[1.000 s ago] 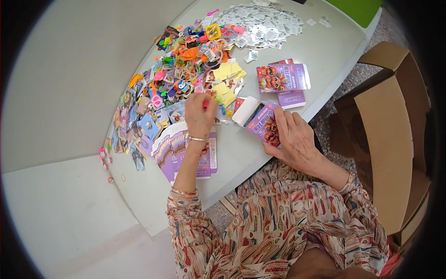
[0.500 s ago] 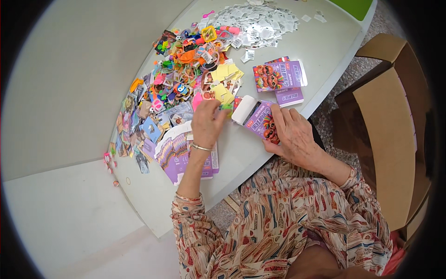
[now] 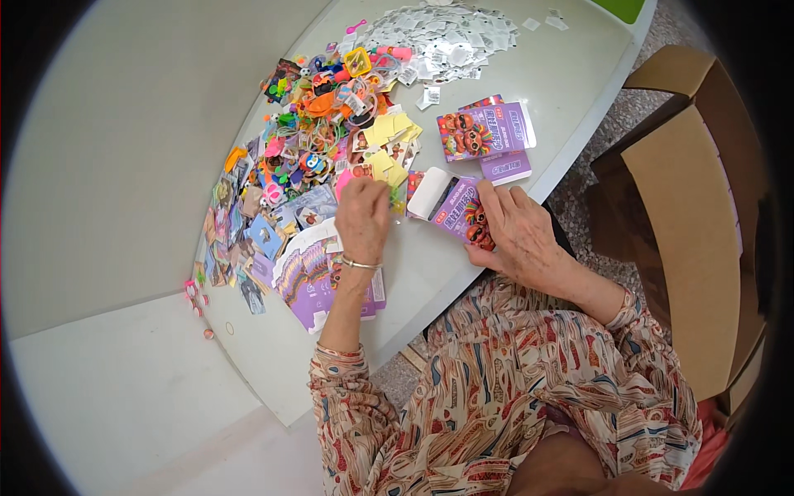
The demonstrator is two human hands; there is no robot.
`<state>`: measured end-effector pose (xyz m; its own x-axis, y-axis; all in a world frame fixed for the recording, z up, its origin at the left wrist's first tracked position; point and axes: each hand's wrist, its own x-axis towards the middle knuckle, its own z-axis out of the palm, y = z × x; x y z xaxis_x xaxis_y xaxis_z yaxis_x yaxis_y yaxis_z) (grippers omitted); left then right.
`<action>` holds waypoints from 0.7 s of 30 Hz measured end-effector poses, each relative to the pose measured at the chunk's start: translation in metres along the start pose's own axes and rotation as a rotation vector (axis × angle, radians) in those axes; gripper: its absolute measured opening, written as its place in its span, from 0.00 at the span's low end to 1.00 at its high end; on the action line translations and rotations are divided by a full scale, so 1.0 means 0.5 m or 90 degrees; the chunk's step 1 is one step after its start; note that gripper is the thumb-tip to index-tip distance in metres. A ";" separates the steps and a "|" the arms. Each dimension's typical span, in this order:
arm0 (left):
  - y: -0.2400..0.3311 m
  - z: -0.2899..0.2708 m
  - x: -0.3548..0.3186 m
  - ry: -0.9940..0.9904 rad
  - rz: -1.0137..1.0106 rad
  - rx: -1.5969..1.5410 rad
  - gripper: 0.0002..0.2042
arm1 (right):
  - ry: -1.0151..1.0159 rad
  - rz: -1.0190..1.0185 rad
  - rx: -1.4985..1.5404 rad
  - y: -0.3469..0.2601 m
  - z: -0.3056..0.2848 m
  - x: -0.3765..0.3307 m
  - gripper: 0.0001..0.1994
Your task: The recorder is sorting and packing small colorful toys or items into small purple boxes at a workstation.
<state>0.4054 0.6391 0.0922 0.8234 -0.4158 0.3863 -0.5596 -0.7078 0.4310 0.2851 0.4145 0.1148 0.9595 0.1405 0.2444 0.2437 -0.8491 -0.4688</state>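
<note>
- nearest, the patterned sleeves come up from the lower edge to the rim of the white table [image 3: 273,364].
- the right hand [image 3: 519,233] lies spread over a small purple box [image 3: 460,210], fingers flat on its printed face, pinning it to the table near the edge; its white flap stands open to the left.
- the left hand [image 3: 362,217], a bracelet at the wrist, is curled with fingertips pressed together at the near edge of the toy pile [image 3: 331,124]; what it pinches is too small to tell.
- left of that wrist lies a stack of flat purple box blanks [image 3: 308,277].
- judging from this, keep the box pinned with its flap open, and lift only 1 piece from the pile.
- farther right, 2 more purple boxes [image 3: 484,132] lie flat.
- farthest, a heap of small white packets [image 3: 447,37] lies beyond the toys.
</note>
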 end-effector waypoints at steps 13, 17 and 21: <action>-0.009 -0.005 -0.006 -0.099 0.044 0.037 0.14 | -0.023 0.011 -0.018 0.007 0.003 -0.005 0.40; -0.002 0.005 -0.004 -0.097 0.038 0.062 0.13 | -0.035 0.017 -0.010 0.009 0.005 -0.006 0.40; 0.005 0.004 0.003 -0.054 0.080 0.087 0.10 | -0.016 0.013 -0.012 0.007 0.004 -0.005 0.40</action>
<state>0.4054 0.6355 0.0920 0.7562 -0.5482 0.3573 -0.6452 -0.7158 0.2672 0.2838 0.4123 0.1110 0.9676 0.1358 0.2130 0.2215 -0.8614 -0.4570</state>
